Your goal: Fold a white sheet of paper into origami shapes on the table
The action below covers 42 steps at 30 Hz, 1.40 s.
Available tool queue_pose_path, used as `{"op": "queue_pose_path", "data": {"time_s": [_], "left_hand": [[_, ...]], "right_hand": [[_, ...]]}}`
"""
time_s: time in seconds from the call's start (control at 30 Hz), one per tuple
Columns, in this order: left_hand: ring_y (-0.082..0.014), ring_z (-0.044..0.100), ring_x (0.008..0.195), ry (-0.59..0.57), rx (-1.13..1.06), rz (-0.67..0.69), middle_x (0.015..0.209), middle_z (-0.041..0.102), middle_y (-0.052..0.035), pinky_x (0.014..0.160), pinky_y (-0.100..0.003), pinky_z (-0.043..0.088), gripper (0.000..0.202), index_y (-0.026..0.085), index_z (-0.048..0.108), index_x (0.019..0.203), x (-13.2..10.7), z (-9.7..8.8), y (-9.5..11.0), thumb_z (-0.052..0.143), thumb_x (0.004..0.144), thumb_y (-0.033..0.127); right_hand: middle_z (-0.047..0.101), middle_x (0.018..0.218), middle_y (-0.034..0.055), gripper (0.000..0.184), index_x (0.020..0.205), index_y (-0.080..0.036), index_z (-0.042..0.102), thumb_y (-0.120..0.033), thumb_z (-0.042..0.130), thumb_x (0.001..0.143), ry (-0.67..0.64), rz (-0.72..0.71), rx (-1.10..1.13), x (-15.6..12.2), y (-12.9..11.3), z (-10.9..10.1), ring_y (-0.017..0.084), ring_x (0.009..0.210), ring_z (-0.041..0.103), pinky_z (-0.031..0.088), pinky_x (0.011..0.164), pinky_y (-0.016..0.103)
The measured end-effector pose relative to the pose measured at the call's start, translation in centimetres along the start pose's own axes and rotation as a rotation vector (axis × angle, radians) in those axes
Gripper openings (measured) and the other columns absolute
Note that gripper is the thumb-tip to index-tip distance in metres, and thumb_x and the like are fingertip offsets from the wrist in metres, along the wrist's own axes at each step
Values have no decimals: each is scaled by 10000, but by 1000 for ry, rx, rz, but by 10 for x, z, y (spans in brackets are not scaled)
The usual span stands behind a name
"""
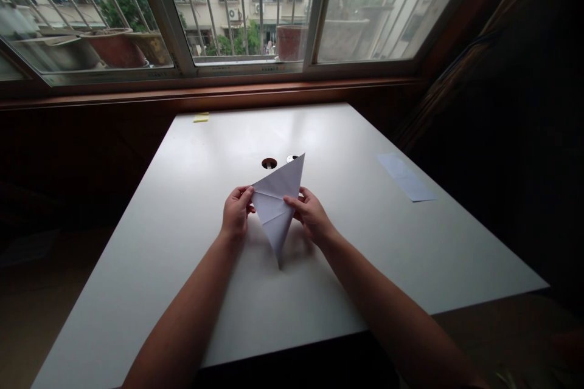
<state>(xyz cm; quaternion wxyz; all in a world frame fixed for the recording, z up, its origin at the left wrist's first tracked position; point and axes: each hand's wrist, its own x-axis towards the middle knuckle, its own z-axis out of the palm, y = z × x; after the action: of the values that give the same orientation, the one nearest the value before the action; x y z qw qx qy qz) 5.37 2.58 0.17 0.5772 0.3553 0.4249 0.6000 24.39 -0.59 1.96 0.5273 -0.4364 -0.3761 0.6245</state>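
A folded sheet of white paper (279, 191), triangular in outline with crease lines across it, is held up above the table between my two hands. My left hand (237, 209) pinches its left corner between thumb and fingers. On the right edge, my right hand (312, 211) grips the sheet, thumb lying on the near face and fingers behind. One point of the paper aims up and to the right, another hangs down toward the tabletop. The fingers behind the sheet are partly hidden.
The white table (173, 219) has a round dark hole (269, 163) and a second round fitting (292, 159) partly behind the paper. A white paper strip (406, 177) lies at the right, a small yellow-edged piece (201, 117) at the far left. Beyond stands a barred window (244, 12).
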Motion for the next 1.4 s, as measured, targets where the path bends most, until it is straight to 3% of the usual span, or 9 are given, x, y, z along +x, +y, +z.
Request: {"op": "queue_pose_path", "data": {"time_s": [0.47, 0.73, 0.9, 1.13, 1.4], "left_hand": [[-58, 445, 511, 11, -6, 25, 631, 514, 49, 431, -167, 391, 310, 156, 646, 888, 1, 0, -3, 768, 728, 392], [-112, 566, 643, -54, 146, 69, 744, 598, -13, 440, -179, 432, 358, 146, 655, 924, -2, 0, -7, 727, 763, 457], [-154, 628, 712, -72, 183, 77, 771, 641, -33, 448, -192, 465, 399, 152, 658, 958, -4, 3, -9, 730, 752, 486], [-185, 669, 759, -177, 172, 89, 840, 699, -68, 488, -222, 521, 511, 163, 605, 1171, -5, 7, -6, 732, 778, 464], [-203, 695, 797, -207, 168, 148, 897, 704, -70, 530, -240, 537, 444, 184, 630, 1151, -6, 7, -6, 741, 788, 415]], "right_hand": [[685, 955, 31, 466, 1112, -233, 587, -322, 786, 701, 76, -64, 32, 1, -2, -3, 182, 826, 624, 492, 675, 294], [674, 931, 15, 545, 1153, -247, 554, -339, 791, 671, 179, -127, 20, 11, 3, -11, 183, 791, 620, 458, 628, 280], [681, 924, 19, 548, 1164, -238, 549, -330, 792, 682, 191, -180, 12, 18, 4, -20, 197, 838, 636, 493, 727, 321], [688, 917, 10, 551, 1173, -247, 547, -326, 792, 686, 183, -192, 33, 22, 7, -29, 201, 829, 647, 504, 750, 343], [690, 906, 6, 529, 1139, -247, 557, -307, 802, 674, 169, -194, 110, 22, 3, -33, 199, 827, 649, 519, 755, 348]]}}
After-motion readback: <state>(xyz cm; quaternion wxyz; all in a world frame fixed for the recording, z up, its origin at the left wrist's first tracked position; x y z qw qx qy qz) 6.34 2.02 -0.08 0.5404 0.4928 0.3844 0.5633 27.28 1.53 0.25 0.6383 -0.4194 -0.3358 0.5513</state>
